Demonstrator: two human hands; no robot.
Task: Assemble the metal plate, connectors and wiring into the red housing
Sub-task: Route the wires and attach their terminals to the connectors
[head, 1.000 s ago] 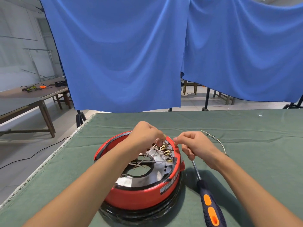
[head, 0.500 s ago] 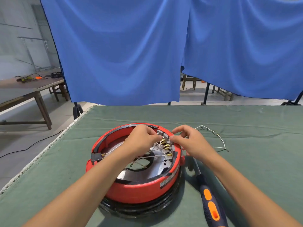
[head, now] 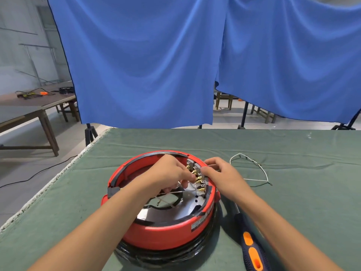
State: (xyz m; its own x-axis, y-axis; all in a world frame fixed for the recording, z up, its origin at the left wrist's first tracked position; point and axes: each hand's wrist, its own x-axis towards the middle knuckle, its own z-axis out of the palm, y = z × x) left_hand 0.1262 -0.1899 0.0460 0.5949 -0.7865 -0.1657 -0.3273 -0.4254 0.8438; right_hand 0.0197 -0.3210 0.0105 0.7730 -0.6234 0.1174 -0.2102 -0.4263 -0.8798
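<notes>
The round red housing (head: pixel 156 233) sits on the green table cloth in front of me, with a shiny metal plate (head: pixel 175 212) lying inside it. A row of brass connectors (head: pixel 197 178) lines the inner right wall, and thin white wires run from them across the plate. My left hand (head: pixel 168 175) reaches into the housing and pinches one brass connector with thumb and fingers. At the right rim my right hand (head: pixel 220 177) pinches the grey terminal block (head: pixel 195 166) beside those connectors.
A loose white wire (head: pixel 254 169) lies on the cloth right of the housing. A screwdriver with a blue and orange handle (head: pixel 250 249) lies under my right forearm. Blue curtains hang behind the table; its left edge (head: pixel 58 178) drops to the floor.
Both hands have drawn closer together at the connector row on the housing's right wall. The camera has tilted, so the housing sits higher in view.
</notes>
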